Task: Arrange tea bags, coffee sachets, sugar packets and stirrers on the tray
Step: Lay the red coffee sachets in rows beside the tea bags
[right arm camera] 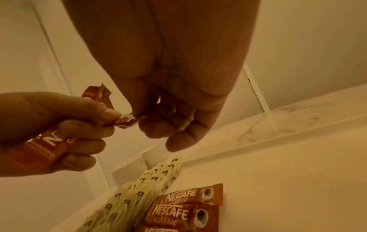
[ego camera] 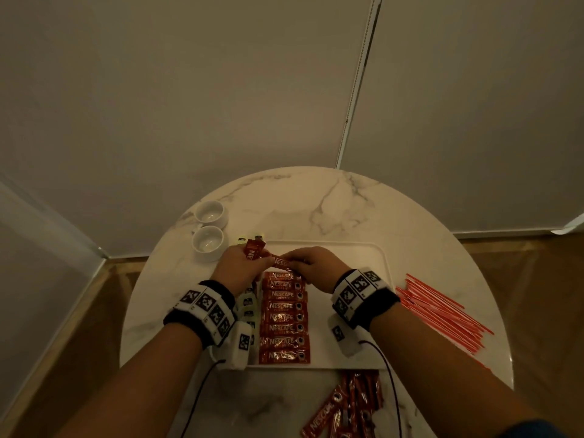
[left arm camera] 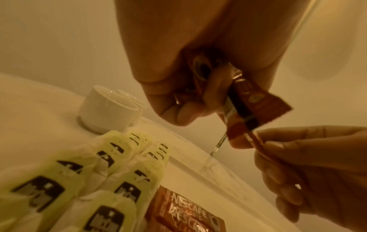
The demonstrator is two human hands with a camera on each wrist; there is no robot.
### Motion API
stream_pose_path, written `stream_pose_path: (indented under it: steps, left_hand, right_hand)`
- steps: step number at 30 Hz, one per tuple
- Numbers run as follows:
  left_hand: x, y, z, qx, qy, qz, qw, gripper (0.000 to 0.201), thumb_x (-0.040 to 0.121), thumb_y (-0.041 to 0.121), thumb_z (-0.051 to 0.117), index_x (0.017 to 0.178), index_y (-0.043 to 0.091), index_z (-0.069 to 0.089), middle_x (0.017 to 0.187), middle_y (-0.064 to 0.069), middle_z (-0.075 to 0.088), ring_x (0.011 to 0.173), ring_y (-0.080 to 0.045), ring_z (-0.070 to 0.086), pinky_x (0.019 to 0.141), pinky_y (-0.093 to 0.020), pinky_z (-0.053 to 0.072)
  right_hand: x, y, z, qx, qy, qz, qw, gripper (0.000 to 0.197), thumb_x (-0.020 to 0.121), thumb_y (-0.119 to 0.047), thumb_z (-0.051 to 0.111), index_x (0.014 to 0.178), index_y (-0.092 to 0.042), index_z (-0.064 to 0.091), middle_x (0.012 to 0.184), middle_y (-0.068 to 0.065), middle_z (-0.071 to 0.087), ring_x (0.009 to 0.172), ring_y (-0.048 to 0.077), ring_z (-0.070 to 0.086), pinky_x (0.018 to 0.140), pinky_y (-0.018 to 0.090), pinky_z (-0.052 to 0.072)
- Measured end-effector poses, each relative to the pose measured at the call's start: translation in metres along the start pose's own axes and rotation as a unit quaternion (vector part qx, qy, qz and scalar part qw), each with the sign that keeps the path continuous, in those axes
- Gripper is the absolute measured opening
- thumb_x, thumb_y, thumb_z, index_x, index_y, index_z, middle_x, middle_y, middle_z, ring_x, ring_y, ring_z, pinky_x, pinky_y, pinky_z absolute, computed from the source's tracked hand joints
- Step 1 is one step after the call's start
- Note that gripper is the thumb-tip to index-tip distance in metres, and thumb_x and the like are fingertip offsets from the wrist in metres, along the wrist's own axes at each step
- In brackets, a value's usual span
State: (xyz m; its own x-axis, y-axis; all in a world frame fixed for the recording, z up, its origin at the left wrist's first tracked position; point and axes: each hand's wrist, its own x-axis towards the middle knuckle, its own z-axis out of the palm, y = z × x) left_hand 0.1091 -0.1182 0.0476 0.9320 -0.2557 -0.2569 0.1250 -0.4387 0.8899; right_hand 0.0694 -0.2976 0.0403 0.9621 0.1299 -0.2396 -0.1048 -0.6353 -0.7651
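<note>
Left hand (ego camera: 240, 266) grips spare coffee sachets (ego camera: 252, 250); right hand (ego camera: 311, 263) pinches one sachet (ego camera: 282, 263) from them, above tray (ego camera: 363, 248) at surface centre. Sachet column (ego camera: 284, 317) on tray, stirrers (ego camera: 442, 311) at 3 o'clock.

I stand at a round white marble table (ego camera: 316, 203) with grey veins, set against pale roller blinds (ego camera: 189, 90). A beaded cord (ego camera: 360, 74) hangs between two of them. Wooden floor (ego camera: 521, 263) shows on either side, in dim, warm light.
</note>
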Motion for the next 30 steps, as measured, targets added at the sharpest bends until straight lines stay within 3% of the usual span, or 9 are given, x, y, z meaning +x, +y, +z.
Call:
stream_pose_path:
  steps: [3,6,10,13,16,18,20,24,30]
  left_hand:
    - [0.007,-0.002,-0.001,0.012,-0.007,-0.014,1.0,0.01,0.082,0.013,0.069,0.083,0.003,0.07,0.057,0.001,0.061,0.043,-0.002,0.052,0.047,-0.016,0.043]
    - [0.011,-0.002,-0.005,-0.03,-0.001,-0.049,0.998,0.006,0.083,0.01,0.068,0.078,0.007,0.068,0.046,0.006,0.058,0.04,-0.002,0.053,0.052,-0.022,0.045]
    - [0.016,-0.009,0.0,-0.029,0.006,-0.093,0.995,0.009,0.083,0.009,0.067,0.074,0.006,0.066,0.05,0.003,0.06,0.045,-0.009,0.056,0.053,-0.023,0.047]
    - [0.021,-0.011,0.008,-0.002,0.03,-0.097,0.995,0.01,0.08,0.008,0.061,0.073,0.003,0.064,0.06,-0.005,0.058,0.055,-0.017,0.053,0.061,-0.03,0.044]
    - [0.02,-0.01,0.015,0.047,0.024,-0.083,0.995,0.015,0.083,0.01,0.058,0.067,0.01,0.056,0.061,-0.001,0.057,0.055,-0.013,0.051,0.053,-0.024,0.038]
    - [0.018,-0.013,0.019,0.055,0.003,-0.085,0.995,0.02,0.083,0.012,0.06,0.064,0.014,0.054,0.061,-0.001,0.058,0.054,-0.012,0.052,0.054,-0.024,0.04]
    - [0.018,-0.019,0.02,0.075,-0.021,-0.096,0.992,0.019,0.083,0.017,0.063,0.065,0.012,0.057,0.062,-0.001,0.06,0.055,-0.013,0.054,0.056,-0.025,0.042]
    - [0.016,-0.028,0.021,0.066,-0.034,-0.116,0.991,0.023,0.087,0.021,0.061,0.085,-0.001,0.067,0.07,-0.005,0.065,0.063,-0.016,0.059,0.06,-0.025,0.046]
    - [0.014,-0.028,0.023,0.061,-0.045,-0.128,0.989,0.024,0.085,0.012,0.06,0.062,0.017,0.057,0.058,0.005,0.06,0.053,-0.008,0.055,0.052,-0.021,0.039]
  right_hand:
    - [0.004,0.007,-0.002,0.056,0.01,0.008,0.998,0.025,0.093,-0.019,0.058,0.116,-0.019,0.068,0.097,-0.002,0.07,0.08,0.007,0.062,0.081,0.026,0.052]
    - [0.009,0.02,-0.007,0.165,0.041,0.02,0.985,0.02,0.089,-0.013,0.063,0.107,-0.02,0.07,0.087,-0.006,0.07,0.076,0.005,0.062,0.07,0.021,0.051]
    - [0.019,0.03,-0.006,0.213,0.056,0.033,0.975,0.019,0.086,-0.004,0.065,0.101,-0.016,0.067,0.084,-0.002,0.07,0.072,0.002,0.061,0.06,0.013,0.044]
    - [0.032,0.038,0.0,0.183,0.081,0.065,0.978,0.017,0.084,-0.001,0.065,0.098,-0.01,0.067,0.084,0.002,0.069,0.075,0.007,0.063,0.066,0.012,0.046]
    - [0.046,0.049,0.007,0.12,0.091,0.1,0.984,0.014,0.083,-0.004,0.066,0.092,-0.014,0.07,0.091,0.003,0.07,0.09,0.017,0.065,0.087,0.031,0.052]
    - [0.053,0.055,0.012,0.084,0.084,0.119,0.986,0.014,0.084,-0.005,0.065,0.092,-0.015,0.071,0.097,0.004,0.071,0.095,0.019,0.065,0.091,0.034,0.052]
    - [0.057,0.059,0.016,0.059,0.081,0.129,0.987,0.015,0.084,-0.005,0.064,0.094,-0.013,0.071,0.1,0.005,0.071,0.096,0.019,0.065,0.09,0.032,0.051]
    - [0.061,0.065,0.02,0.035,0.077,0.136,0.987,0.016,0.084,-0.007,0.065,0.098,-0.012,0.072,0.102,0.006,0.07,0.096,0.018,0.063,0.089,0.03,0.051]
    - [0.065,0.062,0.019,-0.06,0.057,0.11,0.99,0.018,0.087,-0.017,0.064,0.102,-0.015,0.073,0.106,0.0,0.063,0.093,0.012,0.057,0.078,0.022,0.041]
